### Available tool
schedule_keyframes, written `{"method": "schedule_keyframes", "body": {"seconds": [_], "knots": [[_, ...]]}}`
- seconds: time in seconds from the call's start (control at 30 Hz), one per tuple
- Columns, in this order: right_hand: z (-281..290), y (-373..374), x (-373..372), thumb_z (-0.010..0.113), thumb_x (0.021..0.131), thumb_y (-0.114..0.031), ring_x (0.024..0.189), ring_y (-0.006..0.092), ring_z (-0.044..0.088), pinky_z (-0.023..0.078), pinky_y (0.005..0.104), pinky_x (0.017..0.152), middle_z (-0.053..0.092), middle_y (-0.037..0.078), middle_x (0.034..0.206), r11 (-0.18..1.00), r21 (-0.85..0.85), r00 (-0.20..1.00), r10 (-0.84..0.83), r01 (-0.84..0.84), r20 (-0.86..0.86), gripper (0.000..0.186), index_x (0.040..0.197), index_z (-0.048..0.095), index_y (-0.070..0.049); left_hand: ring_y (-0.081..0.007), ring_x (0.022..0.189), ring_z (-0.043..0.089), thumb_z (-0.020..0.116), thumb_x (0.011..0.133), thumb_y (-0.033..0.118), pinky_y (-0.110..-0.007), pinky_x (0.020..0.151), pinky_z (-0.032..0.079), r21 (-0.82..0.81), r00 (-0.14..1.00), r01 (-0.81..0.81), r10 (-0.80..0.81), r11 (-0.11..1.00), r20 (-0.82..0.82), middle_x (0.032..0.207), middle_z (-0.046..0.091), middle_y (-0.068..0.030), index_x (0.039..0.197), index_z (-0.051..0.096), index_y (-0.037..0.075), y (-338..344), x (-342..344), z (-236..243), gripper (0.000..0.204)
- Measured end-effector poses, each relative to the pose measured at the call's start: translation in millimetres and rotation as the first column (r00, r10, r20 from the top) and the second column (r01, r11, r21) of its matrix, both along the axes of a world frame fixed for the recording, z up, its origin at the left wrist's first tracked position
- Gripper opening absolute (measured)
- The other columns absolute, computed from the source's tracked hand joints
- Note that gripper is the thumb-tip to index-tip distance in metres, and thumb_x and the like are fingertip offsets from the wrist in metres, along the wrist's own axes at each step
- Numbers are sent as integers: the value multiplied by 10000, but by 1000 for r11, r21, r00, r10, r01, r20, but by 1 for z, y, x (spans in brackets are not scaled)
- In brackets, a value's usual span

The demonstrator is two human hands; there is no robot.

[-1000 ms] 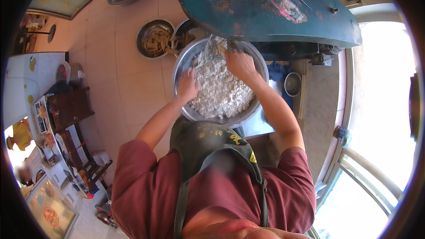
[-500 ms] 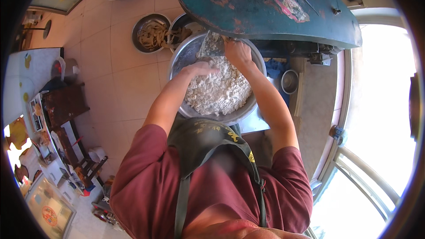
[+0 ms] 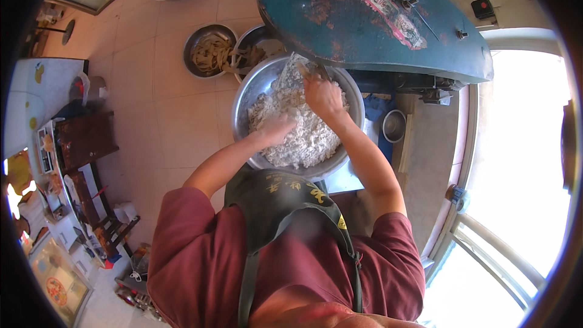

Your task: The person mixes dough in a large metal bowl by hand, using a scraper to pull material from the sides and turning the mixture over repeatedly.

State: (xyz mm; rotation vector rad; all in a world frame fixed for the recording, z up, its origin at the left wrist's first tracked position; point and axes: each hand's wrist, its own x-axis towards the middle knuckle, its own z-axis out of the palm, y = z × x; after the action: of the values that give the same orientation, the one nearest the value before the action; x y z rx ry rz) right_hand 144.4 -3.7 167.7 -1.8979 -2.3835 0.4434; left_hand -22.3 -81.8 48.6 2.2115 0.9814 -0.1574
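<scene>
A large metal basin (image 3: 240,106) in front of me holds a heap of crumbly, floury dough (image 3: 303,146). Gripped in my right hand (image 3: 322,94) is a dough scraper (image 3: 292,70), its flat blade coated with flour at the basin's far side. My left hand (image 3: 277,129) reaches into the left part of the heap, touching the dough. Its fingers are blurred and partly covered by flour, so their closure does not show.
Over the basin's far right edge hangs a large teal machine cover (image 3: 364,18). Beyond the basin, a bowl of pale strips (image 3: 211,51) and a second bowl (image 3: 260,39) stand on the tiles. A small metal bowl (image 3: 394,126) is at the right.
My left hand has moved nearer to me and deeper into the dough. My right hand keeps hold of the dough scraper, whose blade has tilted. Crumbs now spread farther up the basin's left side.
</scene>
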Motion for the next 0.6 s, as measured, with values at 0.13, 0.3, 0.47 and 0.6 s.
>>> {"method": "schedule_keyframes", "body": {"seconds": [0.13, 0.3, 0.47, 0.6], "knots": [[-30, 41, 6, 440, 935, -167, 762, 402, 701, 569, 486, 630, 701, 239, 915, 991, -84, 994, -101, 105, 53, 334, 1224, 580, -74, -338, 956, 654, 682, 776, 43, -447, 750, 560, 56, 992, -93, 88, 994, 87, 1182, 582, -204, 1249, 533, 133, 15, 12, 11, 504], [-12, 9, -3, 433, 927, -148, 781, 417, 699, 571, 499, 683, 703, 236, 911, 992, -129, 998, 8, 0, 65, 327, 1209, 580, -71, -320, 1000, 653, 659, 792, 18, -442, 781, 555, 72, 966, -228, 216, 971, 140, 1239, 581, -163, 1291, 550, 152, 17, 6, 19, 529], [-56, 41, 7, 405, 995, -274, 750, 443, 679, 549, 531, 709, 689, 254, 1004, 991, -79, 992, -97, 104, 82, 440, 1431, 446, -233, -324, 1022, 648, 639, 813, 12, -429, 821, 553, 22, 933, -276, 263, 961, 245, 1269, 583, -128, 1276, 574, 138, 20, 25, 36, 484], [-19, 20, 0, 420, 991, -285, 795, 451, 678, 545, 539, 710, 685, 281, 963, 996, 80, 999, -38, 40, -19, 391, 1319, 520, -100, -328, 1034, 644, 633, 818, 6, -416, 853, 543, -82, 909, -338, 348, 937, 229, 1261, 591, -138, 1272, 576, 119, 18, 12, 47, 471]]}}
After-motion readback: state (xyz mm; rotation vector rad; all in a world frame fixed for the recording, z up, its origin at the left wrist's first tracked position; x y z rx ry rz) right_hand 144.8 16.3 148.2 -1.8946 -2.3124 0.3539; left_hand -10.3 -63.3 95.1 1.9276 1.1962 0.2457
